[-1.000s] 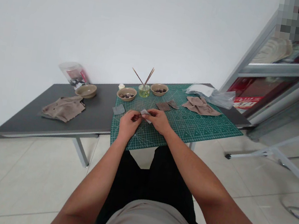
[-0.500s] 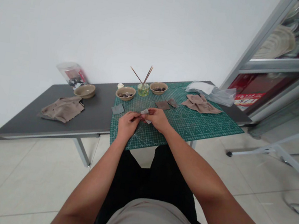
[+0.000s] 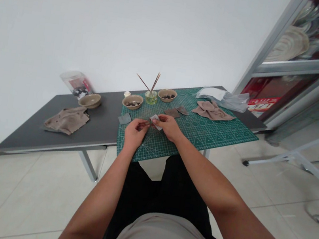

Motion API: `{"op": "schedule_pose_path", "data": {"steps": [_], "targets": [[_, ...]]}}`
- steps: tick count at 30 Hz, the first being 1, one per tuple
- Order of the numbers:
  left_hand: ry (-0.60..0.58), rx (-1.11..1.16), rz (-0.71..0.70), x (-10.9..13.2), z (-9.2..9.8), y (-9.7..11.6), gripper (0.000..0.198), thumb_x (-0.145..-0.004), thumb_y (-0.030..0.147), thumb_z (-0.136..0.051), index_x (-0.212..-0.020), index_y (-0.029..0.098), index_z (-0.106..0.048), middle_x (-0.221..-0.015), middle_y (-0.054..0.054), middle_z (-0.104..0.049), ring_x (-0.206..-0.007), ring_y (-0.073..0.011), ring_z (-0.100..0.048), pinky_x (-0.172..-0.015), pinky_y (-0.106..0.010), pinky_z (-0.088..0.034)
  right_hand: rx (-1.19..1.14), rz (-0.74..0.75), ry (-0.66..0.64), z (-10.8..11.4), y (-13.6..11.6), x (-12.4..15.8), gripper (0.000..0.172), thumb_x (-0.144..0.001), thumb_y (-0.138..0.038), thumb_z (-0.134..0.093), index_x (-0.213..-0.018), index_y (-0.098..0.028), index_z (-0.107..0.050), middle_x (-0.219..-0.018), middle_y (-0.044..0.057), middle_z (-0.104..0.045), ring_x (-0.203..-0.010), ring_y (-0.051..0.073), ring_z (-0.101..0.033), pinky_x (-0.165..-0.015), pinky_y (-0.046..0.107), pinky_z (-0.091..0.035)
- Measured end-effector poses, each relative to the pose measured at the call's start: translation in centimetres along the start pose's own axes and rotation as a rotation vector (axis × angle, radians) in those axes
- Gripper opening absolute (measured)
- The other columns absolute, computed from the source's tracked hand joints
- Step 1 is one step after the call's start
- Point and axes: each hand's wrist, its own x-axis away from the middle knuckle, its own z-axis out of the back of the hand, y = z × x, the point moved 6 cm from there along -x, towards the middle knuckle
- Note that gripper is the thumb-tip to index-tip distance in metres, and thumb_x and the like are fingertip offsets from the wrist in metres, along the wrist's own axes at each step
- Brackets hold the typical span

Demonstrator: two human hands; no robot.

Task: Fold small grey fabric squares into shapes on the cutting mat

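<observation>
Left to right: a taupe cloth [image 3: 66, 119] lies on the grey table [image 3: 25, 136]. A grey square [image 3: 125, 118] sits at the edge of the green cutting mat [image 3: 205, 130]. Above the mat, the left hand [image 3: 135, 130] pinches a small dark piece [image 3: 147, 123], too small to identify. Just beside it, the right hand [image 3: 168, 127] grips a folded pale sheet [image 3: 156, 121]. Beyond them stand a beige bowl [image 3: 132, 101] holding dark pieces, a glass jar [image 3: 151, 98] with thin sticks, and a second bowl [image 3: 167, 95].
</observation>
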Motion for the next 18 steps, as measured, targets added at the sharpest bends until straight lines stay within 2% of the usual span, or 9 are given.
{"op": "schedule_pose_path", "data": {"steps": [8,14,18], "targets": [[-0.067,0.004,0.045,-0.04,-0.52,-0.39,0.025,-0.079,0.024,-0.061,-0.103,0.019,-0.066,-0.092,-0.004,-0.072,-0.081,-0.0152,-0.068,-0.077,-0.028,-0.054,0.037,-0.003,-0.041,-0.05,-0.39,0.37,0.039,-0.059,-0.048,-0.082,-0.081,-0.017,-0.073,-0.076,0.001,-0.069,-0.067,0.013,-0.060,-0.066,0.027,-0.048],[-0.036,-0.166,0.050,0.19,-0.36,0.27,0.012,-0.080,0.031,-0.062,-0.081,0.019,-0.065,-0.075,0.001,-0.068,-0.064,-0.0124,-0.061,-0.065,-0.024,-0.047,0.183,0.122,-0.073,-0.34,-1.03,0.53,0.030,-0.064,-0.046,-0.079,-0.076,-0.019,-0.074,-0.083,0.002,-0.069,-0.078,0.015,-0.061,-0.072,0.027,-0.046],[-0.040,-0.210,0.036,0.37,-0.41,0.60,0.011,-0.078,0.030,-0.064,-0.075,0.020,-0.063,-0.070,0.001,-0.066,-0.064,-0.0128,-0.059,-0.064,-0.024,-0.045,0.177,0.107,-0.067,-0.24,-0.32,0.30,0.029,-0.061,-0.040,-0.082,-0.076,-0.018,-0.073,-0.074,0.001,-0.068,-0.068,0.013,-0.059,-0.067,0.027,-0.046]]}}
